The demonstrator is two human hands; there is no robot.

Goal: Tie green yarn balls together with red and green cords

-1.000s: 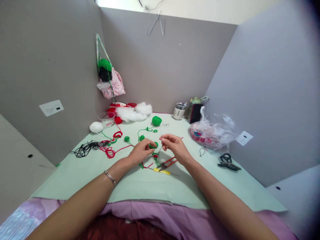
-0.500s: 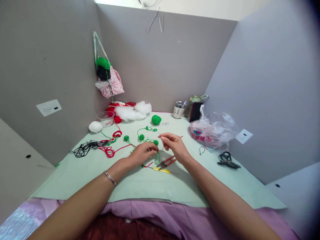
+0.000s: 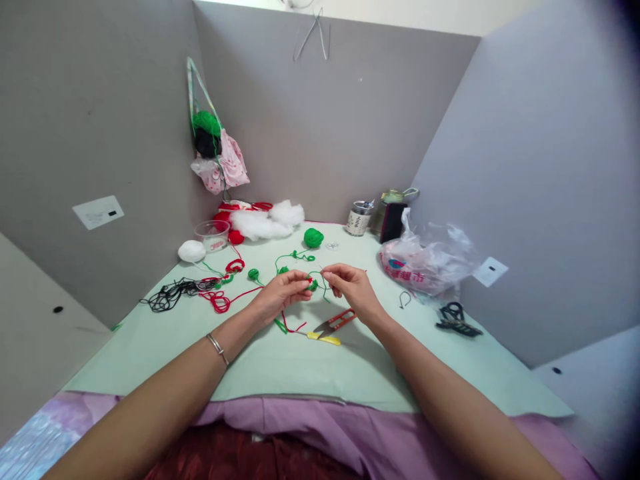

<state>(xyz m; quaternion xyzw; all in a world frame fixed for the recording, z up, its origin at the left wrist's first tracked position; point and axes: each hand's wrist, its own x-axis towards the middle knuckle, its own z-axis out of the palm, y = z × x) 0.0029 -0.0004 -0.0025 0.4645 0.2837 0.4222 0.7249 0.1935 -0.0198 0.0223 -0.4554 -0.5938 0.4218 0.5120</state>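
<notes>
Both forearms reach in low over the pale green mat (image 3: 300, 373), a bracelet (image 3: 216, 347) on the left wrist, past the red-handled snips (image 3: 336, 323) lying loose just short of the hands. The left hand (image 3: 280, 295) pinches a small green piece (image 3: 313, 284), raised just off the mat between the two hands; the right hand (image 3: 354, 288) is closed on a green thread (image 3: 324, 288) trailing from it. With thread still hanging, the piece looks unfinished; a similar green knot (image 3: 253, 274) lies beyond, then the green yarn ball (image 3: 313, 237).
</notes>
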